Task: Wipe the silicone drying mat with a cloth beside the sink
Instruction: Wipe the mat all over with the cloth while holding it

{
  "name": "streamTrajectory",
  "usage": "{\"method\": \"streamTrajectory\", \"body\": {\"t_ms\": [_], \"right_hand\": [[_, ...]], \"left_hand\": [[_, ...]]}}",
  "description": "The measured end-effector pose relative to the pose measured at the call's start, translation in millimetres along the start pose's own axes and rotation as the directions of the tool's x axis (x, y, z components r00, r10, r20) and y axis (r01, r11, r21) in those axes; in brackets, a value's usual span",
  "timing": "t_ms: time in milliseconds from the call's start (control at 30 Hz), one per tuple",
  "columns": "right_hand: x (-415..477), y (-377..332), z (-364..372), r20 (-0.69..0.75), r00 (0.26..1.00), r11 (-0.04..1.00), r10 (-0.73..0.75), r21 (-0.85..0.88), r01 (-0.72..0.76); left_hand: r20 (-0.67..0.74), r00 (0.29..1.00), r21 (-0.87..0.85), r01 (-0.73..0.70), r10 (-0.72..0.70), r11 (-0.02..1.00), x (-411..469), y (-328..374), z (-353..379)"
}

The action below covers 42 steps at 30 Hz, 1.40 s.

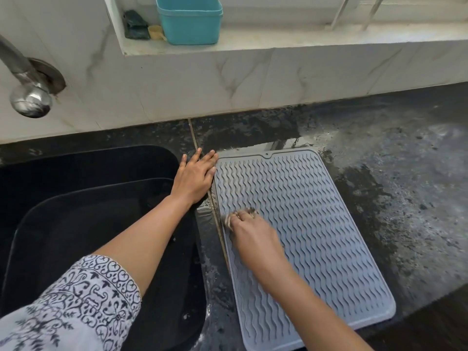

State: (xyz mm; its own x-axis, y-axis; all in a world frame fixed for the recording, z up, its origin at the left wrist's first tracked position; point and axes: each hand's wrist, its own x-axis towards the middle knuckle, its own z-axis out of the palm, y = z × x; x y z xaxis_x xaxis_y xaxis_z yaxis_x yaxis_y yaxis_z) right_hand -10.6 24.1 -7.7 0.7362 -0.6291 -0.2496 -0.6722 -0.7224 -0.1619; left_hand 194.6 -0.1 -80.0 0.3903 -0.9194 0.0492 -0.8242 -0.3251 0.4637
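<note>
A grey silicone drying mat with wavy ridges lies flat on the dark counter, right of the sink. My right hand is over the mat's left part, fingers curled round a small cloth that is blurred and mostly hidden under the fingers. My left hand lies flat with straight fingers on the counter strip between sink and mat, its thumb side touching the mat's left edge near the far corner.
A black sink fills the left side, with a metal tap on the wall above it. The dark stone counter looks wet around the mat. A teal tub and small items stand on the window ledge.
</note>
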Motion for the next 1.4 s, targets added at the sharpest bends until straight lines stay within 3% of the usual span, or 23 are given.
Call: {"method": "streamTrajectory", "body": {"t_ms": [67, 233, 433, 667, 767, 933, 1133, 1300, 1400], "right_hand": [[5, 7, -17, 0.074, 0.997, 1.0, 0.017, 0.017, -0.018], [74, 7, -10, -0.167, 0.984, 0.984, 0.062, 0.174, -0.033], [87, 13, 23, -0.23, 0.973, 0.994, 0.005, 0.108, 0.021], [-25, 3, 13, 0.0, 1.0, 0.998, -0.03, 0.06, 0.03], [-33, 9, -4, 0.098, 0.994, 0.996, -0.053, 0.07, 0.046], [38, 9, -11, -0.175, 0.977, 0.968, 0.121, 0.24, -0.077], [77, 5, 37, -0.284, 0.947, 0.985, 0.152, 0.125, -0.121], [53, 12, 34, -0.287, 0.957, 0.996, 0.046, 0.091, -0.021], [0, 8, 25, -0.192, 0.981, 0.996, 0.012, 0.085, 0.005]], "left_hand": [[-0.015, 1.0, -0.012, 0.0, 0.0, 1.0, 0, 0, 0], [-0.02, 1.0, -0.017, 0.003, -0.003, 1.0, 1, -1, 0], [-0.015, 1.0, -0.023, 0.007, -0.008, 1.0, 0, -2, 1], [-0.008, 1.0, -0.018, -0.004, 0.004, 1.0, -2, 1, -2], [-0.012, 1.0, -0.017, -0.004, 0.004, 1.0, -2, 1, -2], [-0.019, 1.0, -0.003, -0.002, 0.002, 1.0, -2, 1, -1], [-0.019, 1.0, 0.019, -0.009, 0.009, 1.0, 0, -1, 1], [-0.015, 1.0, 0.022, -0.01, 0.01, 1.0, -1, -1, 1], [-0.007, 1.0, 0.015, -0.008, 0.008, 1.0, -1, -1, 1]]}}
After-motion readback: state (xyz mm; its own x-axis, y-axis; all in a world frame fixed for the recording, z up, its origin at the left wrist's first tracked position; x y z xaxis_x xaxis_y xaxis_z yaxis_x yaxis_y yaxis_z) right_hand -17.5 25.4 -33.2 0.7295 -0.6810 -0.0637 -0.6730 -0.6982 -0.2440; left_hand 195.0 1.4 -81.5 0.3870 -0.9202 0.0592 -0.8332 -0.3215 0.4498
